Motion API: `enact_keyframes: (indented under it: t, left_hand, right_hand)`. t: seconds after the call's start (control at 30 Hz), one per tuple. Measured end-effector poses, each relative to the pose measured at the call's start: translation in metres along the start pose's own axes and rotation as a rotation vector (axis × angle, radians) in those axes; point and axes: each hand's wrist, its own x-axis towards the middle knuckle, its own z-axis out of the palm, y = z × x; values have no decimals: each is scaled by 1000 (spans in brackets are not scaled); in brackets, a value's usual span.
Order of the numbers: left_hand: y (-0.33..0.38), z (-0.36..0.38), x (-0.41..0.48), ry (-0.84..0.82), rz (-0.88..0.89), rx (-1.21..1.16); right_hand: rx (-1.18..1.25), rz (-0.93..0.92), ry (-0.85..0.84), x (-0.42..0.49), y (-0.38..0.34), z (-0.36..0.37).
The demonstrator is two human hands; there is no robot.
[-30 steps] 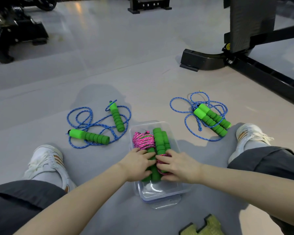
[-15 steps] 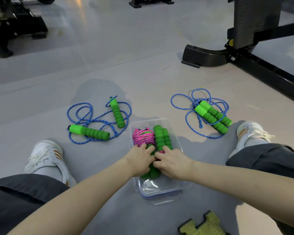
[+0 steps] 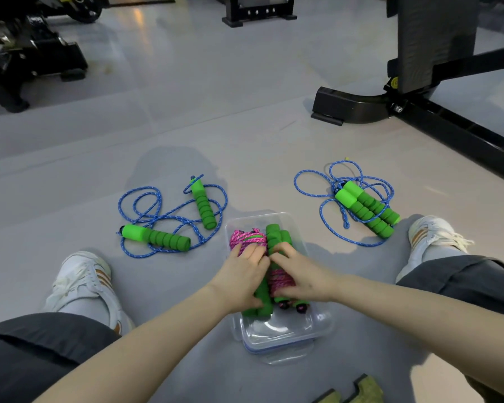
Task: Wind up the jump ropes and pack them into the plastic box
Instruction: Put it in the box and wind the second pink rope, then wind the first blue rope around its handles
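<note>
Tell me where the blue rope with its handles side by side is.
In the head view, the blue rope lies loose on the floor at the right, right of the plastic box, beside the right shoe.

A gym: black exercise machine frames [image 3: 419,112] on grey flooring [image 3: 216,97].
</note>
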Motion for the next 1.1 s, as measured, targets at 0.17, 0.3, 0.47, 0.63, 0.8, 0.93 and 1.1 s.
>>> enact_keyframes:
  t: [0.17,0.3,0.47,0.63,0.8,0.93,1.1]
  left_hand:
    - [-7,0,17,-115,-172,-95]
    - [-3,5,27,-200,-214,-32]
    - [3,6,29,-248,-241,23]
    - [4,5,25,-224,-249,-4]
    - [6,3,23,-223,-227,16]
    - [-1,2,21,-182,-161,6]
    - [-20,9,11,-5,-24,-234]
  right_hand:
    - [-194,180,-239,25,-2,-19]
    - [-225,283,-422,46,-5,-23]
    - [-361,335,-508,59,-16,-13]
    - [-245,294,-309,44,-11,-4]
    - [-282,271,-258,37,-8,0]
    - [-378,260,-241,39,-10,-1]
    - [-282,209,-283,38,-5,-12]
